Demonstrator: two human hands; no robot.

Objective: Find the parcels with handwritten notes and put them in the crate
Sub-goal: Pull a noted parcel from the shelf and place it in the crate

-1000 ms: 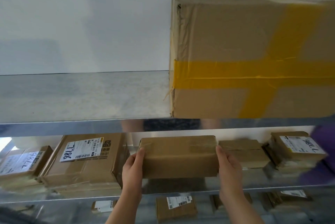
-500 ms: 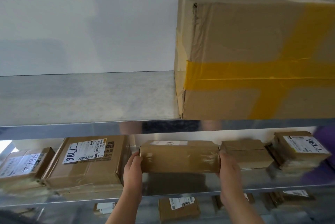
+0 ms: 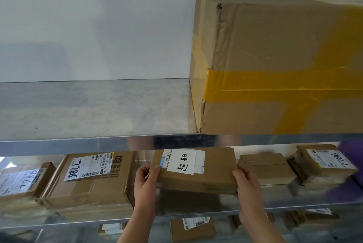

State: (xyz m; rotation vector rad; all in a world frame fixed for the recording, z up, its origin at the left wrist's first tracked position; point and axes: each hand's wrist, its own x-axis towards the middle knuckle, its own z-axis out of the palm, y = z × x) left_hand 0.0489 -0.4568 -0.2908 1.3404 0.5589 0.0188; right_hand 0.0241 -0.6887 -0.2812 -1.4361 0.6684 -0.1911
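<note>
I grip a cardboard parcel [image 3: 196, 172] with my left hand [image 3: 145, 185] and right hand [image 3: 247, 189] at its ends, handwritten note [image 3: 181, 162] showing; crate out of view, nothing placed yet.

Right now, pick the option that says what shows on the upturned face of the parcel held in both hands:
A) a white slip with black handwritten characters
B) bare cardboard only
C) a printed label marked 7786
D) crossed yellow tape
A: the parcel, gripped at its ends by the left hand and the right hand, carries a white slip with black handwritten characters, laid over a printed label.
</note>
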